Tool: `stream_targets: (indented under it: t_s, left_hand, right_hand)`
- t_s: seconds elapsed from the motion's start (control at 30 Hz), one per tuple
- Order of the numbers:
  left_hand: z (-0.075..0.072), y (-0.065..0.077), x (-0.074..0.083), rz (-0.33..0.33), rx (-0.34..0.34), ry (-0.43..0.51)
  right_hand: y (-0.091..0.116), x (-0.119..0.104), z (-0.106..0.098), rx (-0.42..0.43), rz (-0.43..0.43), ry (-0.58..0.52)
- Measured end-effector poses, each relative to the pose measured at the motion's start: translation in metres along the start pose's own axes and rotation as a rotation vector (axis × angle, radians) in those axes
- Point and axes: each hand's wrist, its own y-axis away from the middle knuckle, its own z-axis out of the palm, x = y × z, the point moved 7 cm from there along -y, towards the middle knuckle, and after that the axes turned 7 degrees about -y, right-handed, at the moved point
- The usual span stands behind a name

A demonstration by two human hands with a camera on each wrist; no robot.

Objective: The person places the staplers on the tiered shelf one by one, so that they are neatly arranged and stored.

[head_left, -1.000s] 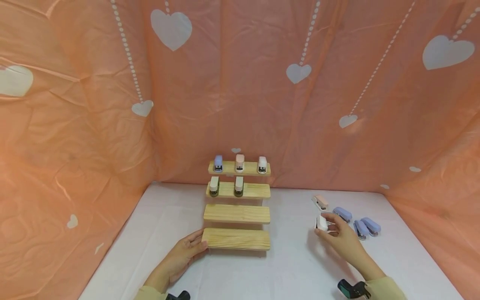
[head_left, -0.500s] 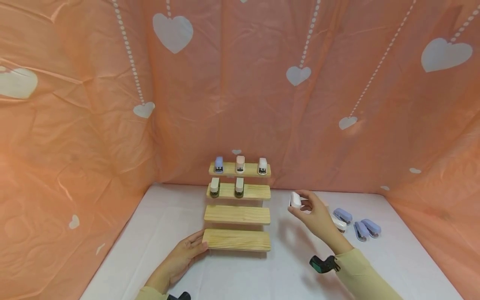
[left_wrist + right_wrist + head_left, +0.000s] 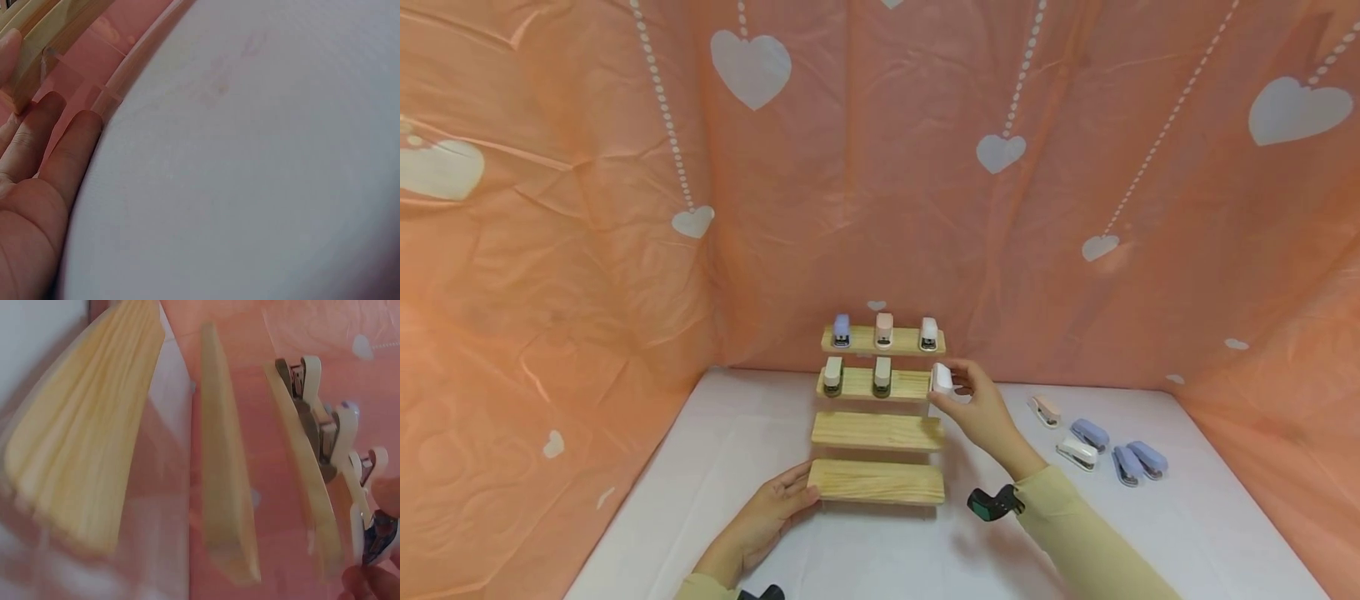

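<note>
A tiered wooden display rack [image 3: 876,431] stands on the table. At the left end of its lowest board, my left hand [image 3: 772,510] grips the edge, thumb in front and fingers beneath, as the left wrist view shows. My right hand [image 3: 985,412] pinches a white mini stapler [image 3: 942,378] at the right end of the second board from the top. Whether that stapler touches the board cannot be told. Two cream staplers [image 3: 882,377] stand on this same board. On the top board are a purple stapler [image 3: 841,331], a pink stapler [image 3: 884,330] and a white stapler [image 3: 929,333].
Right of the rack, several staplers lie on the white table [image 3: 865,554]: a pink one [image 3: 1045,411], a white one [image 3: 1078,453] and purple ones [image 3: 1090,434]. An orange curtain [image 3: 880,183] with hearts encloses the back and sides.
My right hand has carried the white stapler leftward and up from the loose staplers to the second board's right end. My left hand keeps its grip on the lowest board.
</note>
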Motion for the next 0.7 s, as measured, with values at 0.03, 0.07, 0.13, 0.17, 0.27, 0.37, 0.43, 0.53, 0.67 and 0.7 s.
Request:
stream_targets:
  t_s: [0.03, 0.07, 0.13, 0.17, 0.27, 0.37, 0.43, 0.53, 0.67, 0.7]
  left_hand:
    - [0.000, 0.000, 0.000, -0.001, -0.001, 0.000]
    - [0.000, 0.000, -0.001, -0.001, -0.002, 0.000]
    - [0.001, 0.000, -0.001, -0.009, 0.000, -0.001]
    - [0.001, 0.000, -0.001, -0.011, 0.001, 0.000]
    - [0.002, 0.000, 0.000, -0.007, 0.000, 0.003]
    - [0.002, -0.001, 0.001, -0.008, 0.003, 0.006]
    - [0.002, -0.001, 0.001, -0.011, 0.006, 0.005]
    - [0.001, -0.001, 0.000, -0.019, 0.012, 0.007]
    - [0.000, -0.001, 0.000, -0.021, 0.017, 0.006]
    - [0.000, -0.001, 0.000, -0.020, 0.016, 0.007]
  right_hand:
    - [-0.001, 0.000, 0.002, -0.002, 0.011, -0.002]
    - [-0.003, 0.000, 0.004, -0.004, 0.020, -0.001]
    - [-0.004, 0.001, 0.007, -0.004, 0.042, -0.008]
    - [-0.005, 0.001, 0.008, -0.005, 0.056, -0.013]
    - [-0.006, 0.004, 0.011, -0.008, 0.094, -0.015]
    - [-0.009, 0.006, 0.013, -0.007, 0.109, -0.007]
    - [-0.010, 0.006, 0.014, -0.005, 0.106, 0.003]
    - [-0.012, 0.007, 0.015, -0.003, 0.105, 0.016]
    - [-0.013, 0.010, 0.015, -0.009, 0.109, 0.024]
    - [-0.013, 0.010, 0.016, -0.011, 0.109, 0.023]
